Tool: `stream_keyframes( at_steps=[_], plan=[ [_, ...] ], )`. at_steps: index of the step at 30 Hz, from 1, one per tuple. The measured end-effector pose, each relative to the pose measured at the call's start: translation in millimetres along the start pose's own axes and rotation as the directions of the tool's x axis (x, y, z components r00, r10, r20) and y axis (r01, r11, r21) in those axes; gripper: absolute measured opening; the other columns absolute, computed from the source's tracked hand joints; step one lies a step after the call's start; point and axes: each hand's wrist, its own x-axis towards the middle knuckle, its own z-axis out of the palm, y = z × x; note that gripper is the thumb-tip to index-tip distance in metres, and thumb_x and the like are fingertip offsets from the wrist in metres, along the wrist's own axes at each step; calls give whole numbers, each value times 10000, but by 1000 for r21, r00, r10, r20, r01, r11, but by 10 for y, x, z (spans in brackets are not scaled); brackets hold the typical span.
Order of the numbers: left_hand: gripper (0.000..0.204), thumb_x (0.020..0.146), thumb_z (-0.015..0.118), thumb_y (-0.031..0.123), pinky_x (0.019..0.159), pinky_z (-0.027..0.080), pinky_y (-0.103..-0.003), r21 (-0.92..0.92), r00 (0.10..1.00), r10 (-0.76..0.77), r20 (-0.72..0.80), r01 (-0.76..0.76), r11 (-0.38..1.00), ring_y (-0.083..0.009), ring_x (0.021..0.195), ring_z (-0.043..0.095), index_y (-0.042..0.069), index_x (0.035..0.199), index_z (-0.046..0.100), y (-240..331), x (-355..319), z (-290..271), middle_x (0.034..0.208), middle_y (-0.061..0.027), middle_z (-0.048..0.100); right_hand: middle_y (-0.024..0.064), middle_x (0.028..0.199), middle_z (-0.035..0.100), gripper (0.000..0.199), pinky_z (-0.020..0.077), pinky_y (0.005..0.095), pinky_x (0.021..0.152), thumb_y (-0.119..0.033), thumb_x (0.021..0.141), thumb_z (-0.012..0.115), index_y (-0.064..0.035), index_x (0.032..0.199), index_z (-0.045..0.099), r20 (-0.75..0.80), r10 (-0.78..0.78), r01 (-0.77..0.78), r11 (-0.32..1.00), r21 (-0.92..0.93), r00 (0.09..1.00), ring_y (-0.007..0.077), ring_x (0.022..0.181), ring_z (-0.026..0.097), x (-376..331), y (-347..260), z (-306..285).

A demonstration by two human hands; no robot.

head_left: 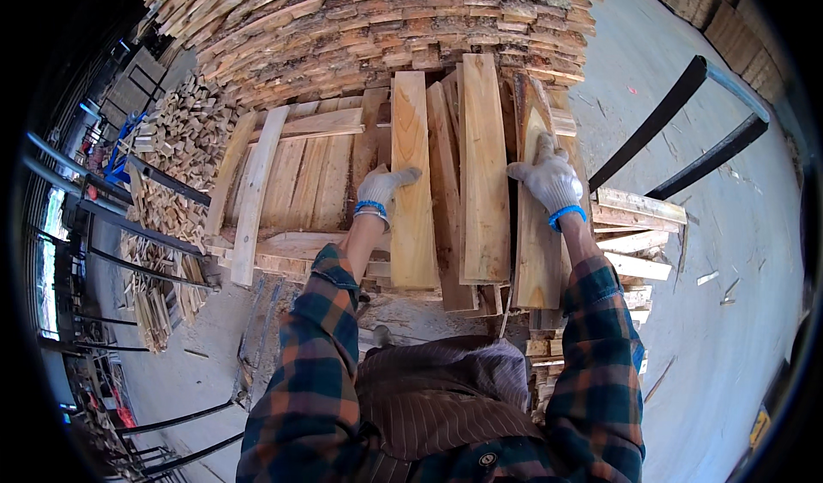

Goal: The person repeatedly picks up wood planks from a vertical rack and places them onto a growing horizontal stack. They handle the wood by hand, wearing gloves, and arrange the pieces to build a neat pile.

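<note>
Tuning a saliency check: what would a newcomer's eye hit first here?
Probably the huge stack of planks across the top. Then the gloved left hand and right hand on loose boards at center, plaid sleeves running up from the lower edge. Lastly, the black metal frame at right.

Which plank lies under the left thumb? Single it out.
The yellowish plank just right of the left hand: only it has that hand's thumb across its face; the right hand is on another plank.
</note>
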Motion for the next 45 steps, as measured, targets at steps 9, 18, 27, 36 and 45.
stream_keyframes(
  at_steps=[9,18,27,36,45],
  plan=[
    [697,751,789,358,743,558,-409,509,934,331,-138,-220,832,-304,847,696,49,1325,544,-153,-165,-1612,1007,-227,695,319,1358,468,919,456,467,977,-602,813,618,-65,1492,309,-5,-74,71,967,-244,997,445,1203,531,-90,-47,-24],
    [1030,599,827,504,932,495,-457,594,952,269,-149,-132,794,-396,1158,591,34,1420,418,-121,-77,-1815,1231,-288,603,261,1277,596,746,494,375,959,-395,877,684,-35,1461,392,39,-427,335,760,557,903,287,1163,617,-778,-1930,1021],
    [1016,614,865,314,965,501,-352,311,850,480,-215,-406,859,-318,1099,639,-72,1422,384,-17,118,-4249,1279,-289,579,252,1076,674,889,532,435,819,-461,780,745,-107,1491,345,137,-68,44,985,166,988,388,980,667,-618,-2825,2563],
    [987,584,861,316,973,482,-401,675,891,299,-340,10,737,-374,1140,608,3,1413,424,-429,824,-4790,1215,-265,623,251,1134,659,873,539,402,862,-338,773,747,-141,1508,320,-12,-75,72,872,485,997,336,1010,678,-492,-2718,2940],
    [1022,567,863,348,889,537,-467,751,882,304,-359,80,655,-420,1037,637,61,1420,380,-278,540,-4177,1147,-244,637,251,1033,689,897,553,369,787,-332,779,774,-130,1517,306,-15,-30,34,959,280,999,305,884,697,-641,-3567,3279]
  ],
)
